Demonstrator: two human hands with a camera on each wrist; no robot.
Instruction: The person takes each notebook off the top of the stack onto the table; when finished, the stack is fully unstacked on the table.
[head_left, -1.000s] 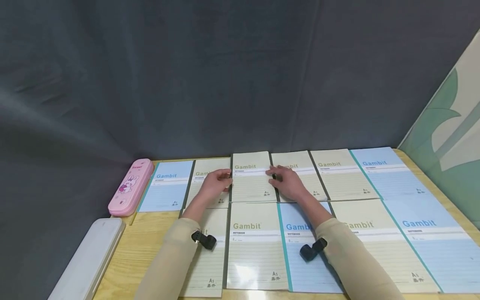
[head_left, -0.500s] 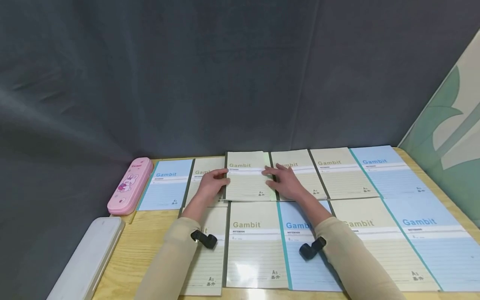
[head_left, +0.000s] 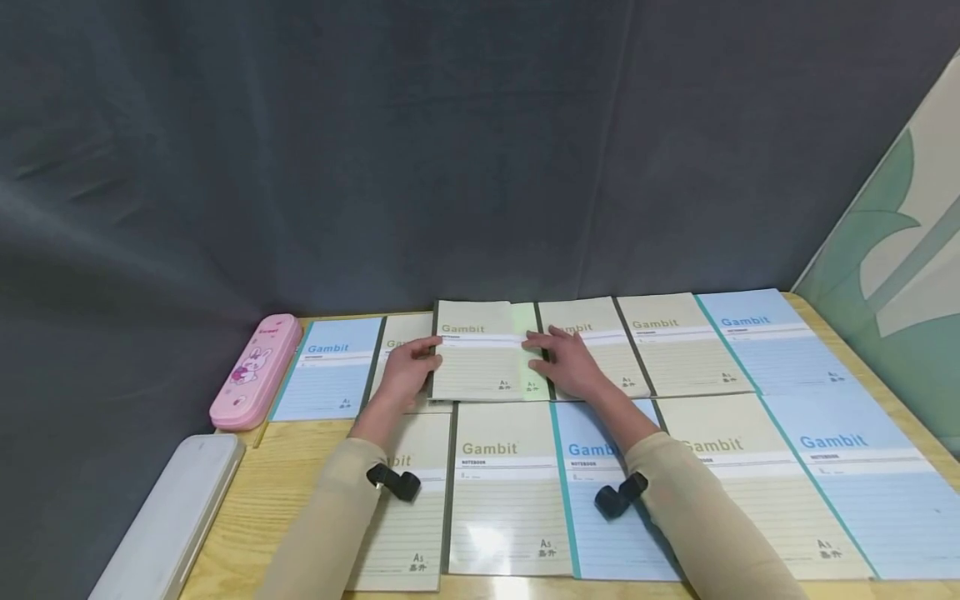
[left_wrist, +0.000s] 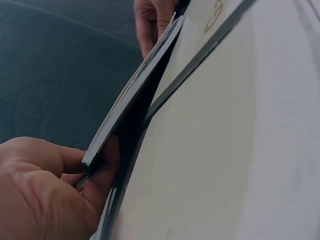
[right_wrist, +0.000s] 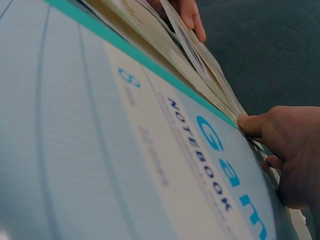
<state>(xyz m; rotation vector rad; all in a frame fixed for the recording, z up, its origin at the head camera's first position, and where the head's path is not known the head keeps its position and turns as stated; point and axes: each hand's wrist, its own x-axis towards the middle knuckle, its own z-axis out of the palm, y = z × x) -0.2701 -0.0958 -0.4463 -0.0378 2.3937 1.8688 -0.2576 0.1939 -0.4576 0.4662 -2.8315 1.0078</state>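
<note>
In the head view, my left hand [head_left: 407, 369] grips the dark spine edge of a cream notebook [head_left: 472, 367] in the back row. The left wrist view shows this lifted notebook [left_wrist: 131, 95] tilted, with fingers [left_wrist: 107, 162] under its edge. A pale green notebook [head_left: 532, 379] shows as a strip beneath its right side; the rest is covered. My right hand [head_left: 570, 363] rests by that strip and the neighbouring cream notebook [head_left: 592, 354], fingers spread. In the right wrist view, its thumb [right_wrist: 252, 125] touches the notebooks' edge.
Cream and blue notebooks lie in two rows, including a front cream one [head_left: 510, 492] and a right blue one [head_left: 862, 483]. A pink pencil case [head_left: 255, 372] and a white box-like object [head_left: 168, 517] are at the left. A dark curtain [head_left: 480, 150] hangs behind the wooden table [head_left: 258, 500].
My left hand has drawn the cream notebook leftward, over the cream notebook beside it. The pale green notebook beneath has come into view. My right hand has stayed nearly in place.
</note>
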